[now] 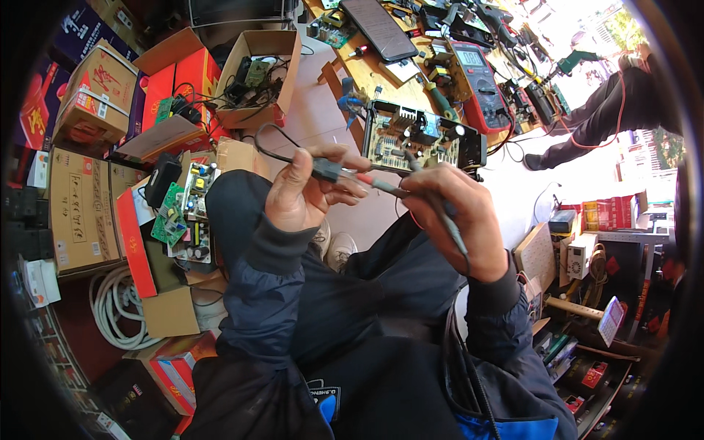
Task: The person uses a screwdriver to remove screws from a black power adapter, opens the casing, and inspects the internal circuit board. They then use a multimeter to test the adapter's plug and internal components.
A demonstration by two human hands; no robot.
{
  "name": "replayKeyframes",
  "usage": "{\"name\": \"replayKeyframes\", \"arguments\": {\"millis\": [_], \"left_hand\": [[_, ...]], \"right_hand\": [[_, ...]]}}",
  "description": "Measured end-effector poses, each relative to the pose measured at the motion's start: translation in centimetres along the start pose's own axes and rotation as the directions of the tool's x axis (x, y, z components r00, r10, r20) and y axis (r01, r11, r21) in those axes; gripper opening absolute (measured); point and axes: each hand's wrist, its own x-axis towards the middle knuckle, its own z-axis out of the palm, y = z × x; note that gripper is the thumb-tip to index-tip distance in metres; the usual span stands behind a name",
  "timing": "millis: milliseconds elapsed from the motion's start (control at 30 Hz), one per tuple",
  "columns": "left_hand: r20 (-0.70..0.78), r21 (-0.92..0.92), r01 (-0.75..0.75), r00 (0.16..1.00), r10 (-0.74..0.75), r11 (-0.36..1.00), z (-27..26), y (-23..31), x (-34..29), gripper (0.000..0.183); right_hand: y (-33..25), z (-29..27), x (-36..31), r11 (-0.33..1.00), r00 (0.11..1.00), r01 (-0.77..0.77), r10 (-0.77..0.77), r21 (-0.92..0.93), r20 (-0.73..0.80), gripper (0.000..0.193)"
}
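My left hand (295, 196) is raised over my lap, its fingers closed round a small dark plug (327, 170). A black cable (268, 130) loops from the plug. Facing it, my right hand (469, 209) grips a pair of test probes (452, 229). One probe has a red collar and points at the plug; whether its tip touches is too small to tell. Just beyond both hands, an open black case holding a circuit board (422, 138) sits at the bench edge. A red multimeter (480, 82) with a lit display lies behind it.
The wooden bench (350, 72) carries a smartphone (378, 29), a green-handled tool (442, 101) and many loose boards. Cardboard boxes (86, 209) with boards and cables crowd the left, above a coiled white hose (117, 308). Another person's legs (598, 121) are at far right.
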Motion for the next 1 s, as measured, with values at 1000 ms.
{"name": "replayKeyframes", "arguments": {"millis": [1000], "left_hand": [[-0.093,-0.668,0.258,0.902,-0.422,0.698,5.2,-11.3,-8.9,0.057]], "right_hand": [[3.4,9.1,-11.6,0.361,0.912,-0.113,0.407,0.926,-0.048,0.048]]}}
